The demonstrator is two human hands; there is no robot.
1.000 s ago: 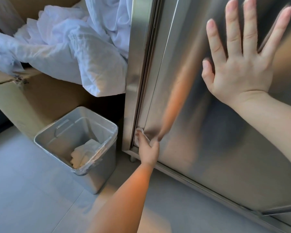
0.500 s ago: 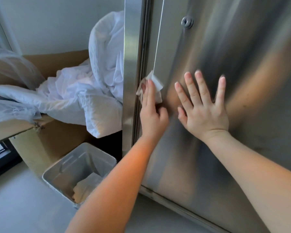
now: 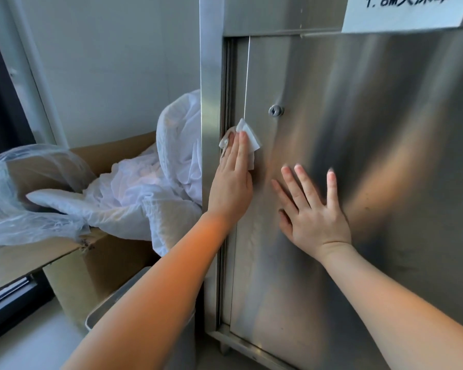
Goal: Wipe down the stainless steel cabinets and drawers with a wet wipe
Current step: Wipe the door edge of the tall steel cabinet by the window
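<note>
Your left hand [image 3: 231, 188] lies flat on the stainless steel cabinet door [image 3: 372, 156], fingers straight and together, pressing the wet wipe [image 3: 247, 138] against the door's left edge. The wipe shows as a crumpled white sheet sticking out past your fingertips toward 12 and 1 o'clock; part of it sits under your fingers. It lies at 7 o'clock from the round keyhole lock [image 3: 275, 111], near it but not touching.

Your right hand [image 3: 314, 214] is at 4 o'clock from the left hand, just beside it. Palm flat on the door, fingers spread apart and straight, holding nothing.

The cabinet frame post [image 3: 210, 102] runs vertically at 9 o'clock from the wipe, touching its left edge. A white paper label [image 3: 406, 14] with printed characters hangs at the top of the cabinet, toward 1 o'clock from the lock.

Left of the cabinet: a cardboard box [image 3: 112, 263] heaped with white bedding [image 3: 145, 193], clear plastic sheeting [image 3: 24, 188] draped over its far left side. Below your left forearm, the rim of a grey bin [image 3: 110, 304] shows.
</note>
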